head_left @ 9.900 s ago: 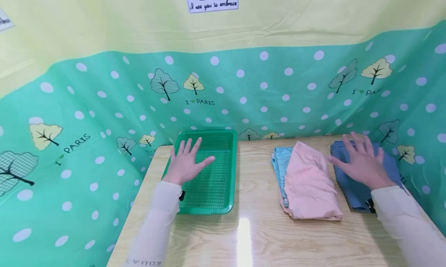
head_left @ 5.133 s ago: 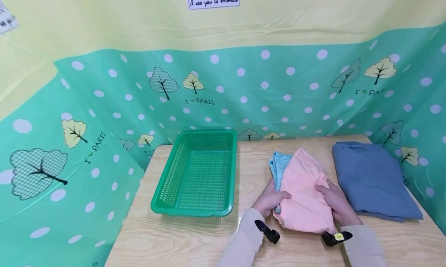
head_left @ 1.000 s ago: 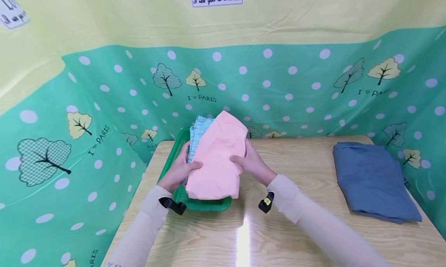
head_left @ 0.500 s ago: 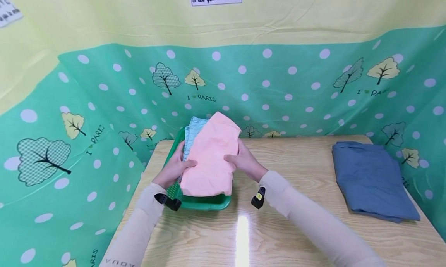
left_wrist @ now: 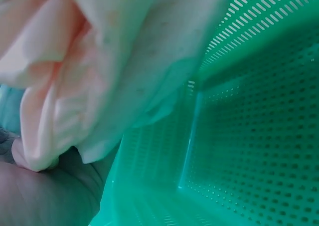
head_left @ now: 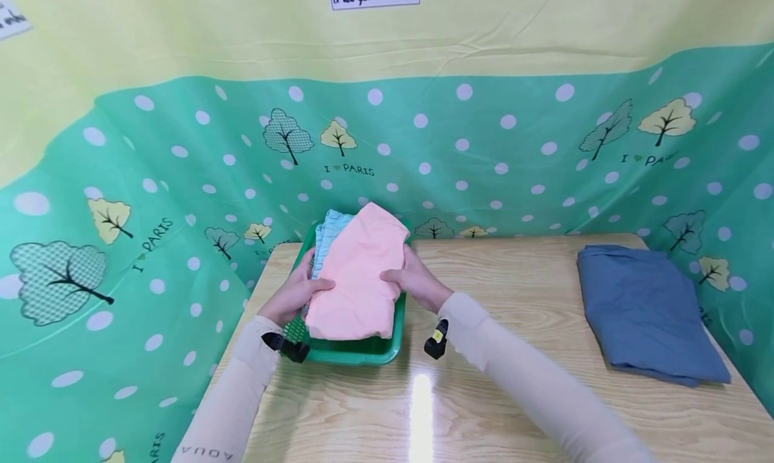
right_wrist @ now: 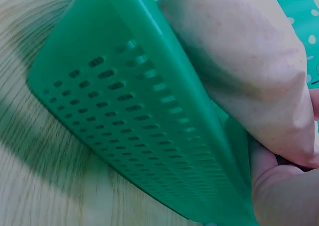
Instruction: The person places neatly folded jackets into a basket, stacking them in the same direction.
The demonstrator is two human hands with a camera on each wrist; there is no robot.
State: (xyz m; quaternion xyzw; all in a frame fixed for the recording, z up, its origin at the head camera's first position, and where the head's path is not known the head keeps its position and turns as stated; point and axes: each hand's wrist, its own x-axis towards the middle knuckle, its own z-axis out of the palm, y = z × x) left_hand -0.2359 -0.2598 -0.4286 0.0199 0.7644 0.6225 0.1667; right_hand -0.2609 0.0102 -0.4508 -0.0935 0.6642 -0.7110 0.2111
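Observation:
Both hands hold a folded pink cloth (head_left: pixel 359 275) together with a light blue cloth (head_left: pixel 329 237) showing at its left edge. The left hand (head_left: pixel 295 292) grips the stack's left side, thumb on top. On the right side, the right hand (head_left: pixel 419 280) pinches the pink fabric, its thumb also on top. The stack lies over the opening of a green plastic basket (head_left: pixel 357 358), tilted with its far corner near the back rim. In the left wrist view, fabric hangs beside the perforated basket wall (left_wrist: pixel 249 121). The right wrist view shows the pink cloth (right_wrist: pixel 244 56) just inside the rim.
A folded dark blue cloth (head_left: pixel 652 315) lies at the right end of the wooden table (head_left: pixel 502 355). A green and yellow printed curtain (head_left: pixel 459 147) stands behind and at both sides. Black cameras are strapped to both wrists.
The hands left their spread pose, gripped the pink and light blue stack, and carried it left to the basket. Over the last second it came slightly lower and further left. The dark blue cloth stayed.

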